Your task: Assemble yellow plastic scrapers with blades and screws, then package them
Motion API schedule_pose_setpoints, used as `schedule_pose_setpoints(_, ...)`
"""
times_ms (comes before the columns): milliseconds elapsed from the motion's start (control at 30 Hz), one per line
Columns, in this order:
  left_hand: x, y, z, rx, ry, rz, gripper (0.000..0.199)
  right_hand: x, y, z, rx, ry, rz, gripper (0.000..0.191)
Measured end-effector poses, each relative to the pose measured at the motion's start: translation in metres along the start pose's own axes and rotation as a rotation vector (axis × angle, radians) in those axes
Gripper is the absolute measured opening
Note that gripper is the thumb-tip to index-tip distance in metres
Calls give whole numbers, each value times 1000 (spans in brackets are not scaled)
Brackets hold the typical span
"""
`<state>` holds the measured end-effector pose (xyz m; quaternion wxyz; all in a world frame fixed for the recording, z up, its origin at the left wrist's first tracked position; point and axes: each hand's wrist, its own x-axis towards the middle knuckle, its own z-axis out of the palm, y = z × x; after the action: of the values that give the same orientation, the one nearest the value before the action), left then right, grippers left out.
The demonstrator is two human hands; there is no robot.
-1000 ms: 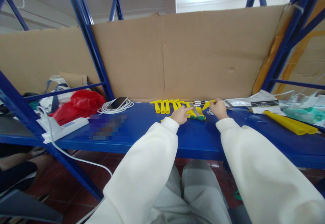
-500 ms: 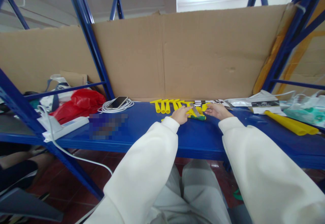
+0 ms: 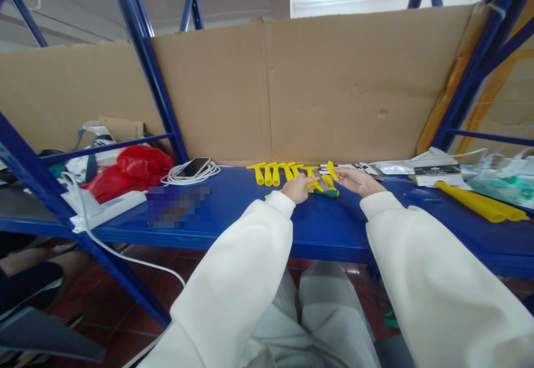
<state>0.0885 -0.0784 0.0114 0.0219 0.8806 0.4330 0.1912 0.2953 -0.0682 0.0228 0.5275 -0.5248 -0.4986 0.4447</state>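
My left hand [image 3: 297, 189] is closed around what looks like a yellow scraper with a flat grey blade [image 3: 320, 178]. Its index finger points to the right along the tool; the grip itself is partly hidden. Just right of it, my right hand [image 3: 354, 181] pinches a small flat yellow piece [image 3: 331, 170] between its fingertips, raised above the blade. Under both hands lies a green and yellow handle-like thing [image 3: 330, 192] on the blue shelf [image 3: 246, 212]. To the left, several yellow T-shaped plastic tools [image 3: 267, 174] lie in a row, their round handle ends towards me.
Black-and-white strips [image 3: 359, 167] lie behind my hands. Two long yellow tubes [image 3: 479, 204] and plastic packets [image 3: 438, 170] are at the right. At the left are a coiled white cable [image 3: 167, 177], a phone [image 3: 194, 168], a power strip [image 3: 120, 205] and a red bag [image 3: 131, 170]. Cardboard [image 3: 334, 89] stands behind.
The yellow piece in my right hand has moved slightly left and up, and has turned. My right fingers shifted left with it. My left hand has stayed nearly in place.
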Motion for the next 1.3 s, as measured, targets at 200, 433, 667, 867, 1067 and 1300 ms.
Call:
schedule_pose_setpoints(200,1,0,0,-7,9,-27,50,-4,-2,4,92,9,31,23)
schedule_pose_setpoints(433,0,-2,-1,-2,5,-15,48,-11,-6,10,137,7,73,17)
schedule_pose_setpoints(667,7,-7,7,-15,-2,46,47,-15,-1,18,-18,36,29,10)
schedule_pose_setpoints(867,10,-10,14,-115,47,36,56,-12,6,21,-104,93,-41,13)
schedule_pose_setpoints(1067,10,-7,14,-134,45,33,60,-11,9,25,-204,130,-80,17)
schedule_pose_setpoints(1300,9,-6,14,-140,69,45,61,-13,9,27,-328,143,-151,28)
